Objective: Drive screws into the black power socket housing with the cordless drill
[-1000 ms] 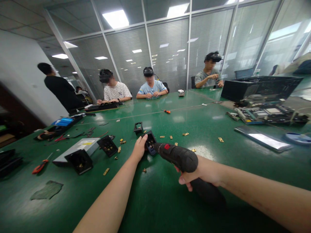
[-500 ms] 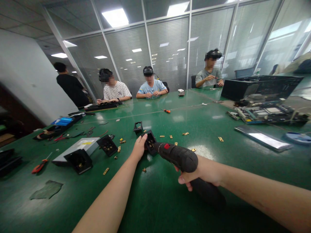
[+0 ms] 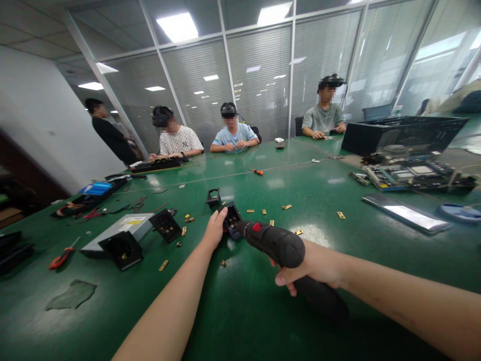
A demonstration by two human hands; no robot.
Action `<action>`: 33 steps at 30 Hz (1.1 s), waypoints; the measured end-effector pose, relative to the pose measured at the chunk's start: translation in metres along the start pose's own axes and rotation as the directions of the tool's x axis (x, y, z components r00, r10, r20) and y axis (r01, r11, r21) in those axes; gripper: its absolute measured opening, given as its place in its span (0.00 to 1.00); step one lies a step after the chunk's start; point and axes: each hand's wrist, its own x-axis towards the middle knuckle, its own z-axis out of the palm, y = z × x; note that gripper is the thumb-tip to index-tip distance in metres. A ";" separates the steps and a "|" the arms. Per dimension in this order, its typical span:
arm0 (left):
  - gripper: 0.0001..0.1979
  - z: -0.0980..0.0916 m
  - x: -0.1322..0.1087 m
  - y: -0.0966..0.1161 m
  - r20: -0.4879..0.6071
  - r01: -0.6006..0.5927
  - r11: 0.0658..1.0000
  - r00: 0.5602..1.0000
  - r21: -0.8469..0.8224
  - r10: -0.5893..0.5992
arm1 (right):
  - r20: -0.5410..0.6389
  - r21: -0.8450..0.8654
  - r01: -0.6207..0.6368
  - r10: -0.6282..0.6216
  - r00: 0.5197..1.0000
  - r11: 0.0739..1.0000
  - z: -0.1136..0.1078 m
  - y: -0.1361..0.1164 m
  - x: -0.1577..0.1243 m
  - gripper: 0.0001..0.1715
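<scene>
1. Drill (image 3: 272, 244) sits in the right hand (image 3: 315, 265), fingers wrapped round its grip.
2. Left hand (image 3: 215, 226) clasps a black box (image 3: 233, 220) by its left edge, thumb uppermost; its remaining fingers are hard to make out.
3. The drill's nose points at the box's right side; contact cannot be told.
4. 2 similar holders (image 3: 165, 225) stand left of the left hand, near a silver drive (image 3: 141, 219).
5. Brass plates (image 3: 287, 206) lie scattered on the green table (image 3: 225, 321).
6. 3 people (image 3: 235, 135) sit opposite.
</scene>
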 end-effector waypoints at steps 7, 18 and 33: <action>0.30 0.000 0.001 -0.001 0.003 -0.002 1.000 1.000 -0.003 0.002 | -0.008 0.011 0.008 -0.008 1.000 1.000 -0.001 0.000 0.000 0.24; 0.28 0.000 0.002 -0.002 0.004 -0.021 1.000 1.000 0.002 0.021 | -0.016 0.028 0.019 -0.018 1.000 0.999 -0.001 0.003 0.001 0.24; 0.30 -0.001 0.002 -0.003 0.012 -0.009 1.000 1.000 -0.007 0.009 | -0.030 0.018 -0.002 0.003 1.000 1.000 -0.001 0.000 0.000 0.25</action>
